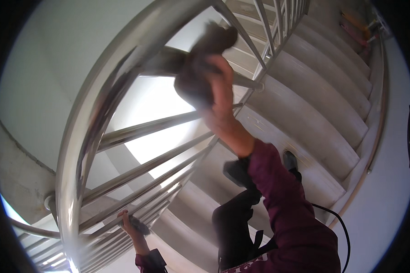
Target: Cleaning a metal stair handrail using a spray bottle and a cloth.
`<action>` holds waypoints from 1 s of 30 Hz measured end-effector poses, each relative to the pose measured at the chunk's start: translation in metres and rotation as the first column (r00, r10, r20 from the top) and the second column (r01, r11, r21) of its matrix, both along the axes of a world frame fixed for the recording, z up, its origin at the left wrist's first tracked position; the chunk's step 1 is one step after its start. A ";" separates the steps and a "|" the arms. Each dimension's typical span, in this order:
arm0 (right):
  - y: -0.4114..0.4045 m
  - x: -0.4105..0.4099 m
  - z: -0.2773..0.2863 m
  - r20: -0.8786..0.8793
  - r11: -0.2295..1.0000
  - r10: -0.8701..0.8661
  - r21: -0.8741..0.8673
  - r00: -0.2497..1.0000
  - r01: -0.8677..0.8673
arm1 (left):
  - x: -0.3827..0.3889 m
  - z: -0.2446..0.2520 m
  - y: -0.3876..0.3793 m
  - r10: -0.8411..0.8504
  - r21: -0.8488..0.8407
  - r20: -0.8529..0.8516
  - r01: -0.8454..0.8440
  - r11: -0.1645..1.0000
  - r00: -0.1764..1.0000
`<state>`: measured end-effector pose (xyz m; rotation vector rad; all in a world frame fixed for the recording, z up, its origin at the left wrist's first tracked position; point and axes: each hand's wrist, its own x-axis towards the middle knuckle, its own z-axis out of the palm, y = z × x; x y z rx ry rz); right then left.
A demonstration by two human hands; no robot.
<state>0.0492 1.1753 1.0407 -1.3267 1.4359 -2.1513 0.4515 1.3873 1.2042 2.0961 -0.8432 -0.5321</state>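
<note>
My right hand (pixel 222 88) holds a dark cloth (pixel 198 71) around a thick metal post of the stair railing; hand and cloth are blurred. Lower left, my left hand (pixel 128 225) is at a thin metal baluster (pixel 106 230), its fingers around the bar, with a dark grey cloth or pad (pixel 139 225) against the palm. A wide, shiny metal handrail (pixel 70 136) curves from the top centre down the left side, above the balusters.
Stone steps (pixel 300 95) rise to the upper right, bearing a dark shoe (pixel 290 160). A wall-side rail or trim (pixel 379 140) runs along the right wall. Orange and pink objects (pixel 356 27) lie on the upper steps. A black cable (pixel 344 228) hangs beside my sleeve.
</note>
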 end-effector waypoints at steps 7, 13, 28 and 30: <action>-0.021 0.023 -0.063 0.165 0.997 -0.010 -0.080 0.986 0.024 | -0.006 -0.014 -0.002 0.009 -0.120 -0.010 -0.011 0.993 1.000; -0.006 0.033 -0.028 0.219 0.987 -0.029 0.160 0.975 -0.006 | 0.024 -0.026 0.007 0.051 -0.164 0.019 -0.048 0.985 0.999; -0.026 0.011 -0.017 0.368 0.998 0.029 -0.055 0.929 -0.009 | -0.071 0.006 -0.014 0.058 -0.018 -0.005 -0.058 0.998 0.998; -0.028 0.009 -0.024 0.402 1.000 0.021 -0.020 0.915 -0.014 | -0.059 0.004 -0.010 0.004 -0.082 0.161 0.009 0.997 0.987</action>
